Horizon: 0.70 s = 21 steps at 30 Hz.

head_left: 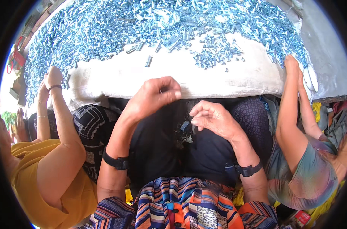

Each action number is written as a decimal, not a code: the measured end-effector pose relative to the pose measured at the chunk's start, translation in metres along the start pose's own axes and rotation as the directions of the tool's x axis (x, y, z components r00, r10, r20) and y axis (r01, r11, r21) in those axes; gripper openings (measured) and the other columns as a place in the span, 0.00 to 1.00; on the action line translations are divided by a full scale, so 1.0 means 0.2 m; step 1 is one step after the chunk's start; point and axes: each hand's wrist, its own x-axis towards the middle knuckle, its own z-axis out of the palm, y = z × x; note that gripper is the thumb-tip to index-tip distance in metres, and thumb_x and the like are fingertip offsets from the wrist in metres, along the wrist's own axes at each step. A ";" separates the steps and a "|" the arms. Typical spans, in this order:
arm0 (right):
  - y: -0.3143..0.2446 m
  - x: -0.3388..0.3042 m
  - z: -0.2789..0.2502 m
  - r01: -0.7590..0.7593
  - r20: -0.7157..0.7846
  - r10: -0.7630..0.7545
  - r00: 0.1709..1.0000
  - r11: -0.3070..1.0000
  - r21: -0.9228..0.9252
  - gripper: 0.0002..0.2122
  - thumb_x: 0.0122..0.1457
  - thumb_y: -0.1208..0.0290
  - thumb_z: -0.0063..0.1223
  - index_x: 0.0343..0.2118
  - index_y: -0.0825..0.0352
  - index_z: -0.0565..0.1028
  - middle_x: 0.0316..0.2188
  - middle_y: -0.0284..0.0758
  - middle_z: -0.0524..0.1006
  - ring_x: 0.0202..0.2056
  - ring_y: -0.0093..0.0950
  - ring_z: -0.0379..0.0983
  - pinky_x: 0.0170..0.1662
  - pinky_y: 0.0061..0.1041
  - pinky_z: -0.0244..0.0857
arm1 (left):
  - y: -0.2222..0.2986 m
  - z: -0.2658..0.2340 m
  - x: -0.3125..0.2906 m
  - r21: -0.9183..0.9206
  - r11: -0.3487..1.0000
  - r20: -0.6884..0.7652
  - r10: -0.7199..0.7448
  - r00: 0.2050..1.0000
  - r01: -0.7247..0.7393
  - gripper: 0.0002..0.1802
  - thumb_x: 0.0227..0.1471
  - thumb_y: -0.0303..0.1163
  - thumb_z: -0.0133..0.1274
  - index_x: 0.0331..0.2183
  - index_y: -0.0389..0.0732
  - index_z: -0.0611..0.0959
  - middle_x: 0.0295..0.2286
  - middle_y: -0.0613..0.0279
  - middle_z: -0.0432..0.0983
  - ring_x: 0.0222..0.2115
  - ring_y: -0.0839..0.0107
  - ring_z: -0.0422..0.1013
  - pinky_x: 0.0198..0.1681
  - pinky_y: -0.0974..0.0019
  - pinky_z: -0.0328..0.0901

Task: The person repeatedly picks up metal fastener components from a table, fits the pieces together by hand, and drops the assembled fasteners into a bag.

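My left hand (154, 96) hovers at the near edge of the cloth-covered table, its thumb and forefinger tips closed together. Whatever they may hold is too small or hidden to make out. Lower and to the right, my right hand (216, 119) hangs over my lap with fingers bent and slightly apart, nothing visible in it. Beyond both hands spreads a large heap of small bluish metal tubes (104, 34) on white cloth (116, 74). A single tube (148, 61) lies apart from the heap, and a small cluster of short pieces (215, 51) sits to its right.
On the left, a person in a mustard top (51, 171) reaches to the heap with both hands (53, 78). Another person in a multicoloured top (307, 171) works on the right, hands (292, 63) by the heap's edge. White oval items (312, 77) lie beside them.
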 end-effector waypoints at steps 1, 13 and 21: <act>-0.03 0.00 -0.03 -0.015 -0.026 0.013 1.000 0.998 -0.056 0.07 0.55 0.73 0.54 0.35 0.70 0.72 0.25 0.29 0.74 0.24 0.16 0.69 0.30 0.15 0.65 | 0.02 -0.01 0.04 0.162 0.987 -0.109 0.029 0.994 -0.011 0.05 0.49 0.26 0.52 0.31 0.36 0.79 0.21 0.68 0.71 0.23 0.79 0.68 0.28 0.73 0.63; -0.32 0.33 -0.48 0.160 -0.502 -0.406 0.764 0.872 -0.462 0.04 0.55 0.75 0.50 0.27 0.69 0.72 0.19 0.26 0.70 0.22 0.13 0.65 0.27 0.15 0.61 | -0.06 -0.02 0.57 0.817 0.576 -0.304 0.383 0.872 0.032 0.08 0.46 0.31 0.52 0.33 0.45 0.78 0.29 0.59 0.72 0.33 0.58 0.71 0.35 0.57 0.66; -0.29 0.69 -0.56 0.119 -0.446 -0.495 0.746 0.757 -0.642 0.05 0.51 0.73 0.51 0.27 0.67 0.76 0.21 0.37 0.77 0.24 0.25 0.74 0.30 0.24 0.65 | -0.04 -0.01 0.66 0.852 0.522 -0.244 0.353 0.903 0.026 0.07 0.44 0.31 0.55 0.29 0.44 0.76 0.29 0.60 0.72 0.33 0.57 0.72 0.34 0.57 0.66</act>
